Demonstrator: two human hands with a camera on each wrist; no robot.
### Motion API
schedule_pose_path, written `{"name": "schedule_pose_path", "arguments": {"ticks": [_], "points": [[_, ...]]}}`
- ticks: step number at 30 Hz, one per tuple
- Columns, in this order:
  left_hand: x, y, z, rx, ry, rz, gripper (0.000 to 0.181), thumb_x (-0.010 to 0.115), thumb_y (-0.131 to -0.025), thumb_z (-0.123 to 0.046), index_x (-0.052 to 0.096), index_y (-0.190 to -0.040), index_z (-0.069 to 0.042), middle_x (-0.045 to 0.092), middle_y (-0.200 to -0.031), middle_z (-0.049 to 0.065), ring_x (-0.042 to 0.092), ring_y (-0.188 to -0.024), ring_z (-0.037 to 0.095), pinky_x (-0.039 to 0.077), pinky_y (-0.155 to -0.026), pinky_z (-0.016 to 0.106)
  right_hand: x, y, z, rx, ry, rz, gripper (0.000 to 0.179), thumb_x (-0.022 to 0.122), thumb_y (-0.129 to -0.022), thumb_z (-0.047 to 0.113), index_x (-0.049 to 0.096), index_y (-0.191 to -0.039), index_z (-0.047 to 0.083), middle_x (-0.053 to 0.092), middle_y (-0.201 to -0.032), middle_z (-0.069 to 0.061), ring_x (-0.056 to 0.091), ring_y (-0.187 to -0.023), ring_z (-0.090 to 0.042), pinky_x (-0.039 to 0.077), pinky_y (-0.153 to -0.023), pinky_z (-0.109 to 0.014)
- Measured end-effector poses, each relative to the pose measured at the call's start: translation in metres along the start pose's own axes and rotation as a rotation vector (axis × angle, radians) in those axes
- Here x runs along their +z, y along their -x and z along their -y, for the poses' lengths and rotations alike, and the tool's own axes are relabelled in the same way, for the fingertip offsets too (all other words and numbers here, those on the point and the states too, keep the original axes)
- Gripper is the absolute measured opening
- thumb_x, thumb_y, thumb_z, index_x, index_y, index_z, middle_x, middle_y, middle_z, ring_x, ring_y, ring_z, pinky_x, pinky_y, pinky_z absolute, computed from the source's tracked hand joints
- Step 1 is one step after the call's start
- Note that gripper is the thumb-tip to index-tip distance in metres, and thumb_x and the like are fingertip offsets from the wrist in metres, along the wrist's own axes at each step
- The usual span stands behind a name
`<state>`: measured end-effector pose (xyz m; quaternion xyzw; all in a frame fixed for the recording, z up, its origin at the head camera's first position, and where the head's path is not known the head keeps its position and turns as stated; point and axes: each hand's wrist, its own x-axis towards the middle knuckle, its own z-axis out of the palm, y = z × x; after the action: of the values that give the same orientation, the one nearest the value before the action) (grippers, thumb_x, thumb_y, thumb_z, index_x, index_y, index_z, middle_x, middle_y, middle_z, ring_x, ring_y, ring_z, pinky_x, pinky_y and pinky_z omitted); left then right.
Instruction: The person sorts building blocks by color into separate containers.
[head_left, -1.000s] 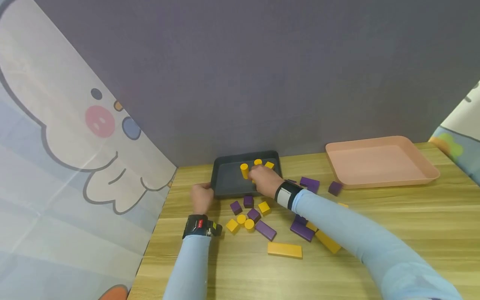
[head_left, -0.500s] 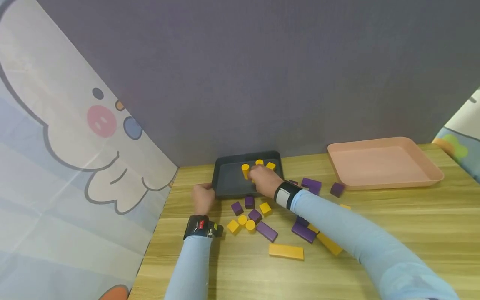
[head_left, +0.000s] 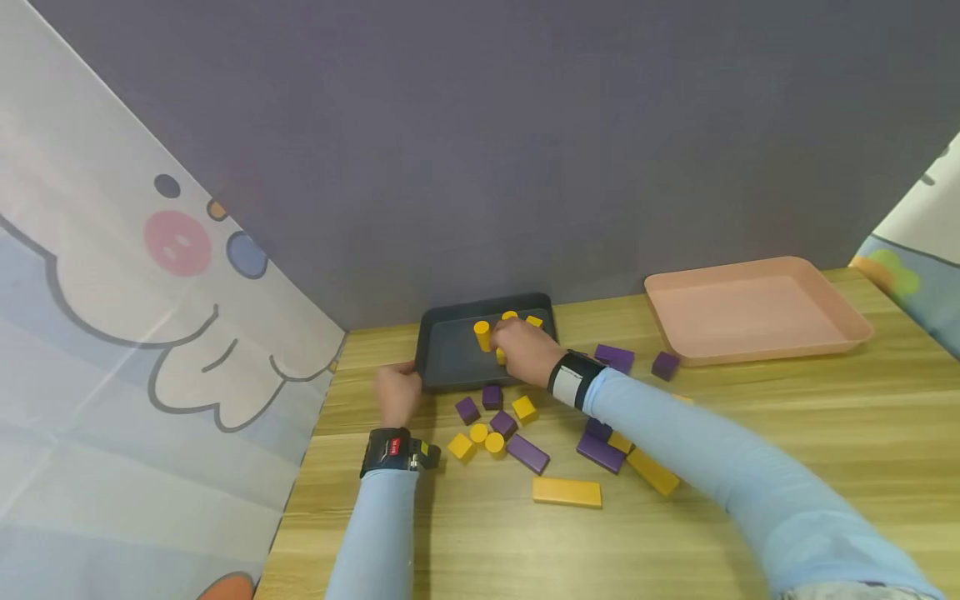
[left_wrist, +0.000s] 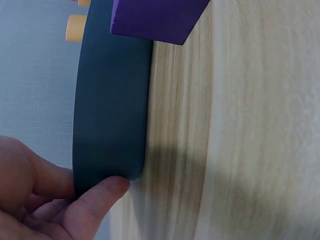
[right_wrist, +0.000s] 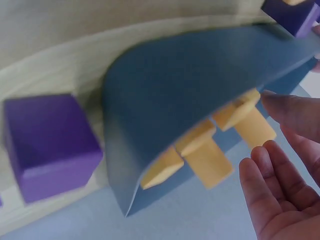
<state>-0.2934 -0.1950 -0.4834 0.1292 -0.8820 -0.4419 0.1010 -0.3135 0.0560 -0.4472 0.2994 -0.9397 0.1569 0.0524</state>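
Yellow blocks [right_wrist: 208,162] stand inside the dark tray [head_left: 453,358], mostly toward its right side, among them an upright cylinder [head_left: 482,336]. They look like painted wood: probably light, rigid and hard to damage, with smooth faces that might slide a little. Cubes should be easiest to pinch across opposite flat sides; the cylinder is best taken round its upper part, since it could tip or roll if knocked.

The right hand [head_left: 527,352] is over the tray, thumb and fingers parted, its thumb tip right by one block; whether they touch, I cannot tell. The left hand [head_left: 397,394] pinches the tray's near left corner between thumb and finger. That tray has smooth, matte, thin walls with rounded corners, seemingly stiff plastic.

Nearer the person, sharp-edged purple cubes [head_left: 492,397] and a flat yellow plank [head_left: 567,492] lie on the wood-grained table [head_left: 480,554]. Farther right sits a shallow pink tray [head_left: 757,317], its sides flared.
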Motion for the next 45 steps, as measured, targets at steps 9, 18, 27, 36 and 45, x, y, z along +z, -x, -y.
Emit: {"name": "schedule_pose_path", "arguments": {"ticks": [9, 18, 27, 36, 45], "points": [[-0.004, -0.009, 0.006, -0.007, -0.002, 0.031, 0.043, 0.051, -0.085, 0.004, 0.071, -0.123, 0.009, 0.069, -0.128, 0.03, 0.069, -0.113, 0.04, 0.058, -0.077, 0.037, -0.027, 0.02, -0.014, 0.013, -0.038, -0.058, 0.027, 0.077, -0.09, 0.005, 0.078, -0.117, 0.005, 0.076, -0.121, -0.01, 0.07, -0.117, -0.031, 0.057, -0.104, -0.043], [-0.011, -0.012, 0.008, -0.037, -0.005, 0.027, 0.045, 0.051, -0.085, 0.004, 0.07, -0.125, 0.01, 0.067, -0.132, 0.031, 0.067, -0.119, 0.042, 0.058, -0.086, 0.045, -0.052, 0.079, -0.029, 0.109, -0.06, -0.076, 0.031, 0.076, -0.095, 0.02, 0.075, -0.124, 0.008, 0.07, -0.135, -0.013, 0.065, -0.127, -0.034, 0.057, -0.104, -0.049], [-0.011, -0.013, 0.011, -0.005, -0.065, 0.006, 0.044, 0.051, -0.084, 0.002, 0.072, -0.122, 0.009, 0.069, -0.128, 0.03, 0.065, -0.123, 0.044, 0.056, -0.095, 0.055, -0.051, 0.179, -0.051, 0.12, -0.043, -0.038, 0.06, 0.075, -0.096, 0.036, 0.058, -0.15, 0.015, 0.048, -0.162, -0.012, 0.044, -0.151, -0.039, 0.041, -0.118, -0.061], [-0.012, -0.013, 0.012, -0.01, -0.064, -0.004, 0.041, 0.053, -0.085, 0.001, 0.074, -0.12, 0.009, 0.071, -0.124, 0.03, 0.067, -0.117, 0.043, 0.056, -0.09, 0.053, -0.03, 0.252, -0.066, 0.031, 0.073, 0.085, 0.072, 0.057, -0.105, 0.048, 0.029, -0.166, 0.021, 0.025, -0.174, -0.001, 0.029, -0.16, -0.03, 0.006, -0.132, -0.028], [-0.012, -0.013, 0.011, -0.021, -0.052, 0.001, 0.041, 0.052, -0.086, 0.001, 0.073, -0.121, 0.009, 0.07, -0.126, 0.031, 0.065, -0.123, 0.044, 0.055, -0.094, 0.056, -0.028, 0.27, -0.073, -0.024, 0.177, 0.113, 0.063, 0.051, -0.108, 0.044, 0.034, -0.164, 0.02, 0.034, -0.171, -0.002, 0.036, -0.156, -0.035, -0.02, -0.122, -0.013]]}}
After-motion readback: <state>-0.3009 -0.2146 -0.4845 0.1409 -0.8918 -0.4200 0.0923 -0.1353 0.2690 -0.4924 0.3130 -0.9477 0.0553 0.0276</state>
